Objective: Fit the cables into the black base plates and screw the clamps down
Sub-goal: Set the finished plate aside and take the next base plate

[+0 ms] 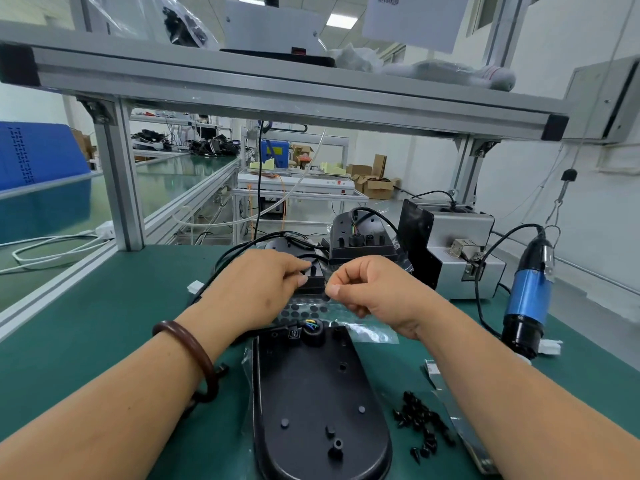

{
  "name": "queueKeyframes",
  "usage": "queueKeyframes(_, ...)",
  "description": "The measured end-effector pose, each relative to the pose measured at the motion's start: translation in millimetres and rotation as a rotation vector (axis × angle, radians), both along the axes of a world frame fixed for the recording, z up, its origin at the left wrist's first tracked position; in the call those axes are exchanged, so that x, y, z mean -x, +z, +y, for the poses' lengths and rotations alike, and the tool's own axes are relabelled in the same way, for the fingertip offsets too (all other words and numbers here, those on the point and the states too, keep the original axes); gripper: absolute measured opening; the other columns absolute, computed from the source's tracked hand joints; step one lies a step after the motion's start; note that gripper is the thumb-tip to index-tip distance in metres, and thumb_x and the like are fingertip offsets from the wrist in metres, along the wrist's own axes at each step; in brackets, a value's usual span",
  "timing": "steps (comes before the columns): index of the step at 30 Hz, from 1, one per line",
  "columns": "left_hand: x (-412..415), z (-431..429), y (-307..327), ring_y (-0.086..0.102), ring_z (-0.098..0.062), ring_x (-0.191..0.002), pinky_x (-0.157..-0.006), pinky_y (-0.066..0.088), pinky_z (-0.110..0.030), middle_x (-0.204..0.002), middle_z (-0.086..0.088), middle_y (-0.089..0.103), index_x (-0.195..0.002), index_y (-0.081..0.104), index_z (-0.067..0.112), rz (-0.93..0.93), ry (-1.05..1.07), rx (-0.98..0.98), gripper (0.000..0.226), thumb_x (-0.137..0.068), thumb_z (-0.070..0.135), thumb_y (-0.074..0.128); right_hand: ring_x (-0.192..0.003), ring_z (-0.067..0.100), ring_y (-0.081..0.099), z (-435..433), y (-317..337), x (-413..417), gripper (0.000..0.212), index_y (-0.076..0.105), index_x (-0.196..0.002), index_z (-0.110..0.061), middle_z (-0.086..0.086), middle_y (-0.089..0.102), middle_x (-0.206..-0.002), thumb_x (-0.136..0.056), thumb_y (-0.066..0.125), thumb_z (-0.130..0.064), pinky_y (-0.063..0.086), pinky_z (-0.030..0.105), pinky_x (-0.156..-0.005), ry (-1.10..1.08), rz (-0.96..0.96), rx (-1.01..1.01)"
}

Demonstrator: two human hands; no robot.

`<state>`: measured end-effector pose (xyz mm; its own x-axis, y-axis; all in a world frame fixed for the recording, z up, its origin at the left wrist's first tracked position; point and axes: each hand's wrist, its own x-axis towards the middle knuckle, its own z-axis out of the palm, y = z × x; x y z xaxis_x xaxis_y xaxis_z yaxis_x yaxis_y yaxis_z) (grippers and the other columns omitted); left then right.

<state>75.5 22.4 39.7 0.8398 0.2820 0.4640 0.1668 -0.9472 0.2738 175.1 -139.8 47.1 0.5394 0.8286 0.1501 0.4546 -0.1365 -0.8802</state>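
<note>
A long black base plate (311,403) lies lengthwise in front of me on the green mat, with coloured wires (311,323) poking out of a round grommet at its far end. Beyond it my left hand (256,289) pinches a small black part (313,278) where a black cable (239,251) runs in. My right hand (374,289) is curled just right of it, thumb and forefinger pressed together; what they pinch is too small to tell. A further base plate (360,240) with a cable fitted stands tilted behind the hands.
Several black screws (420,420) lie loose at the right of the near plate. A clear sheet of black round pads (311,311) lies under my hands. A blue electric screwdriver (526,296) hangs at the right, beside a grey screw feeder (460,251). An aluminium shelf frame (277,84) spans overhead.
</note>
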Motion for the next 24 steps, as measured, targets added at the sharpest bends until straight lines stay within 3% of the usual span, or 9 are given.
queueKeyframes(6,7.2,-12.4,13.0,0.058,-0.014,-0.11,-0.094,0.043,-0.024,-0.119,0.006,0.066,-0.127,0.058,0.031,0.124,-0.017,-0.029,0.032,-0.095,0.033,0.052,-0.045,0.004,0.043,-16.2,15.3,5.6,0.024,0.063,-0.068,-0.015,-0.007,0.051,-0.048,-0.088,0.062,-0.001,0.035,0.019,-0.049,0.069,0.038,0.194)
queueKeyframes(11,21.5,-21.7,10.4,0.06,-0.007,-0.09,-0.085,0.046,-0.024,-0.088,0.022,0.062,-0.122,0.06,0.033,0.019,-0.058,0.061,0.031,-0.093,0.023,0.057,-0.048,0.007,0.045,-32.0,8.9,11.5,0.022,0.064,-0.068,-0.013,0.0,0.051,-0.054,-0.086,0.062,0.0,0.033,0.022,-0.049,0.117,0.065,0.356)
queueKeyframes(15,29.6,-32.0,-1.3,0.058,0.002,-0.077,-0.076,0.049,-0.028,-0.078,0.023,0.06,-0.098,0.048,0.038,-0.059,-0.138,0.117,0.024,-0.088,0.019,0.061,-0.05,0.009,0.042,-37.2,-4.0,14.0,0.027,0.066,-0.064,-0.016,0.004,0.047,-0.056,-0.086,0.062,0.0,0.03,0.023,-0.049,0.114,0.134,0.36)
queueKeyframes(18,34.6,-37.7,-13.2,0.057,0.004,-0.075,-0.068,0.046,-0.021,-0.076,0.023,0.061,-0.086,0.04,0.041,-0.09,-0.175,0.12,0.031,-0.086,0.019,0.063,-0.048,0.008,0.041,-37.6,-6.1,12.5,0.034,0.067,-0.058,-0.019,-0.001,0.047,-0.052,-0.086,0.062,0.0,0.029,0.021,-0.047,0.129,0.164,0.347)
queueKeyframes(20,36.4,-40.4,-19.5,0.056,0.005,-0.074,-0.066,0.044,-0.015,-0.076,0.022,0.061,-0.082,0.039,0.04,-0.097,-0.188,0.128,0.032,-0.085,0.019,0.063,-0.048,0.008,0.04,-37.0,-7.0,12.0,0.034,0.067,-0.057,-0.019,-0.002,0.046,-0.051,-0.085,0.063,-0.001,0.029,0.021,-0.047,0.133,0.153,0.348)
queueKeyframes(24,37.6,-43.2,-25.4,0.057,0.005,-0.075,-0.069,0.045,-0.017,-0.077,0.02,0.06,-0.082,0.039,0.039,-0.097,-0.197,0.127,0.032,-0.085,0.019,0.063,-0.046,0.008,0.036,-34.4,-9.1,13.2,0.03,0.067,-0.057,-0.018,-0.003,0.044,-0.05,-0.083,0.065,-0.002,0.026,0.022,-0.047,0.12,0.108,0.358)
